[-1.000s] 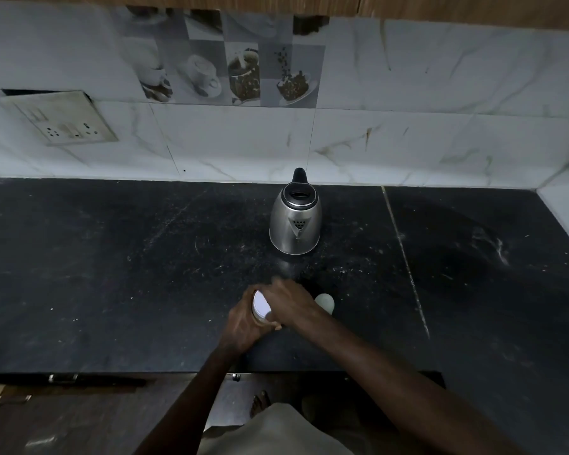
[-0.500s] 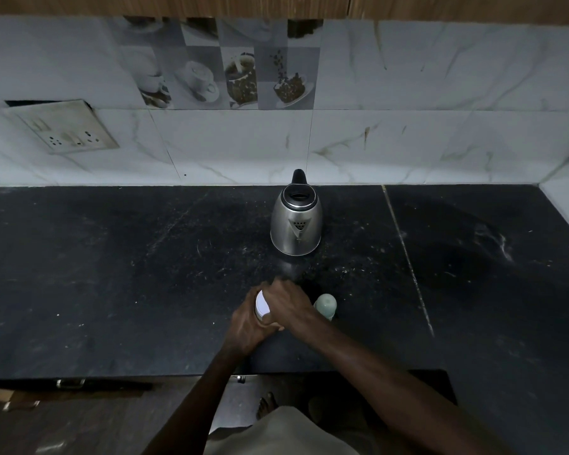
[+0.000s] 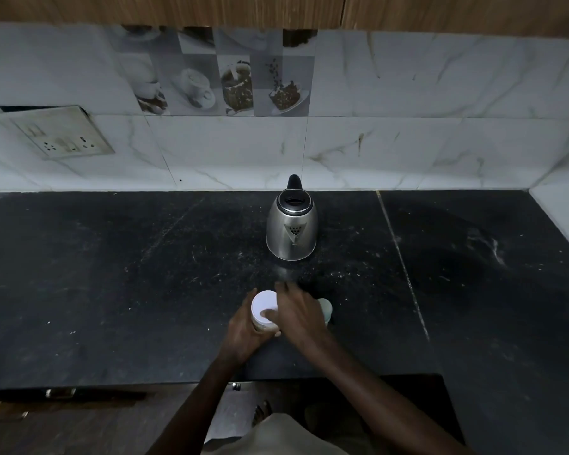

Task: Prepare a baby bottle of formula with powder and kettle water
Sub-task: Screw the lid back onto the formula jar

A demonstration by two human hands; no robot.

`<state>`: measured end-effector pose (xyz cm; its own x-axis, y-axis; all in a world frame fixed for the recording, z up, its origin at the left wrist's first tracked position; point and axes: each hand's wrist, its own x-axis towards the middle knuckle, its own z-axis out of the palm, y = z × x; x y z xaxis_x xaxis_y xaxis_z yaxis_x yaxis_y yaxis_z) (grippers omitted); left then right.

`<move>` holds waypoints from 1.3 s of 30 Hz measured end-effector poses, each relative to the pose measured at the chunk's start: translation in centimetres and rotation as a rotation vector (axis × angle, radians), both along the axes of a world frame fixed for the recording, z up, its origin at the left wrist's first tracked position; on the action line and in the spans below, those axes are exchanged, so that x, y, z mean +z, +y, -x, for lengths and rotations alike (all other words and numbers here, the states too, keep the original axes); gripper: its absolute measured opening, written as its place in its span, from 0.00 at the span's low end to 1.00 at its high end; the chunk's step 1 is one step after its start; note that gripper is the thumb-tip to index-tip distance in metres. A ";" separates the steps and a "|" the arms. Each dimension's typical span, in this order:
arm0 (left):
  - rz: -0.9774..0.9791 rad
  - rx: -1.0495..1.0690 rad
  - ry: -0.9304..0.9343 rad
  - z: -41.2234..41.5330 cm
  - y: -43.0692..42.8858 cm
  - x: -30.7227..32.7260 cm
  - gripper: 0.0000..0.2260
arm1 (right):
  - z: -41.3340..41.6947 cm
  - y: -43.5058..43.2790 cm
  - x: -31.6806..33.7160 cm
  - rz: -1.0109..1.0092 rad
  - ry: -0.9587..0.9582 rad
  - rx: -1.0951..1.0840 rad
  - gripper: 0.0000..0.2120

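We are barely started: our left hand [image 3: 243, 333] grips the white-lidded powder jar [image 3: 264, 311] on the tabletop [image 3: 112, 290], our right hand [image 3: 298, 311] spreads loosely over its lid, while bottle [image 3: 325, 308] and kettle [image 3: 292, 229] wait untouched.

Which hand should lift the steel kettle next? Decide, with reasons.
Right, probably. The right hand lies loosely over the white-lidded jar, while the left hand grips the jar's side. The steel kettle stands beyond both.
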<state>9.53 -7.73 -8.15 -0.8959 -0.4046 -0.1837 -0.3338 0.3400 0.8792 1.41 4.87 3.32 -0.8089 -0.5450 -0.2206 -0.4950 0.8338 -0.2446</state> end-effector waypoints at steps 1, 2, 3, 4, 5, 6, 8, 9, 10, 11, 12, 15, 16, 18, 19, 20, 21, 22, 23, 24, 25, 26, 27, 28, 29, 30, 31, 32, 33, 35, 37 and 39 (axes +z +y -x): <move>0.016 -0.006 -0.003 0.0 -0.1 -0.5 0.54 | 0.2 1.0 0.0 0.053 0.015 -0.021 0.27; 0.028 -0.015 -0.013 0.0 -0.1 -0.7 0.57 | 0.5 2.2 0.1 0.129 0.047 -0.056 0.25; 0.040 -0.028 -0.021 0.0 -0.2 -0.9 0.59 | 0.9 3.4 0.0 0.230 0.087 -0.109 0.23; 0.058 -0.043 -0.018 -0.1 -0.2 -1.2 0.60 | 1.2 4.7 -0.2 0.337 0.120 -0.177 0.22; 0.079 -0.055 -0.007 -0.1 -0.3 -1.5 0.60 | 1.6 5.9 -0.6 0.436 0.136 -0.250 0.22; 0.101 -0.056 0.002 -0.2 -0.5 -1.9 0.59 | 1.9 7.0 -1.1 0.508 0.126 -0.323 0.23; 0.132 -0.036 0.016 -0.3 -0.7 -2.2 0.55 | 2.4 8.9 -2.0 0.534 0.057 -0.447 0.27; 0.145 -0.036 0.028 -0.2 -0.8 -2.2 0.52 | 2.5 9.6 -2.7 0.515 0.013 -0.494 0.28; 0.155 -0.040 0.043 -0.2 -0.9 -2.1 0.48 | 2.7 10.3 -3.4 0.494 -0.031 -0.527 0.28; 0.167 -0.042 0.056 -0.1 -1.0 -2.0 0.45 | 2.8 10.7 -4.3 0.476 -0.080 -0.537 0.27; 0.177 -0.043 0.065 -0.1 -1.0 -1.9 0.43 | 2.9 11.1 -5.1 0.453 -0.140 -0.526 0.27; 0.196 -0.038 0.078 0.2 -1.1 -2.0 0.40 | 2.6 11.3 -7.3 0.401 -0.280 -0.418 0.28; 0.203 -0.036 0.075 0.3 -1.1 -2.0 0.39 | 2.3 11.2 -7.8 0.410 -0.296 -0.397 0.30; 0.209 -0.034 0.069 0.8 -1.2 -1.9 0.40 | 1.8 10.7 -8.4 0.447 -0.282 -0.386 0.32; 0.215 -0.035 0.068 1.2 -1.3 -1.8 0.40 | 1.6 10.5 -8.6 0.463 -0.260 -0.390 0.32; 0.218 -0.036 0.063 1.6 -1.4 -1.7 0.40 | 1.5 10.2 -8.7 0.470 -0.230 -0.399 0.30; 0.219 -0.040 0.058 2.0 -1.5 -1.6 0.41 | 1.5 10.0 -8.8 0.473 -0.196 -0.407 0.28; 0.219 -0.044 0.053 2.5 -1.5 -1.4 0.40 | 1.6 9.7 -8.8 0.474 -0.169 -0.415 0.26; 0.219 -0.047 0.049 2.9 -1.7 -1.3 0.40 | 1.8 9.5 -8.9 0.475 -0.152 -0.419 0.25; 0.222 -0.051 0.046 3.4 -1.8 -1.1 0.40 | 1.9 9.4 -9.0 0.475 -0.137 -0.420 0.25; 0.227 -0.057 0.043 3.9 -1.9 -0.9 0.40 | 2.1 9.2 -9.1 0.474 -0.124 -0.417 0.25; 0.231 -0.062 0.040 4.3 -2.0 -0.7 0.40 | 2.4 9.0 -9.2 0.472 -0.110 -0.414 0.25; 0.236 -0.067 0.043 4.7 -2.1 -0.6 0.40 | 2.6 8.8 -9.3 0.472 -0.095 -0.410 0.25; 0.239 -0.070 0.045 5.2 -2.2 -0.4 0.40 | 2.9 8.6 -9.5 0.469 -0.084 -0.409 0.25; 0.244 -0.073 0.048 5.6 -2.2 -0.1 0.40 | 3.3 8.4 -9.6 0.463 -0.076 -0.408 0.26; 0.246 -0.074 0.049 5.9 -2.3 0.0 0.40 | 3.7 8.1 -9.8 0.458 -0.070 -0.407 0.26; 0.248 -0.073 0.047 6.3 -2.3 0.1 0.40 | 4.1 7.8 -9.9 0.456 -0.067 -0.409 0.26; 0.251 -0.070 0.045 6.7 -2.4 0.2 0.41 | 4.6 7.5 -9.9 0.458 -0.066 -0.412 0.26; 0.253 -0.068 0.043 7.0 -2.4 0.2 0.41 | 5.0 7.1 -10.0 0.461 -0.064 -0.414 0.26; 0.252 -0.068 0.040 7.5 -2.5 0.4 0.41 | 5.8 6.4 -10.1 0.470 -0.056 -0.409 0.26; 0.238 -0.065 0.039 8.0 -2.5 0.5 0.40 | 6.6 5.7 -10.0 0.475 -0.048 -0.397 0.26; 0.231 -0.051 0.039 8.5 -2.4 0.9 0.40 | 7.5 5.1 -9.9 0.465 -0.049 -0.386 0.27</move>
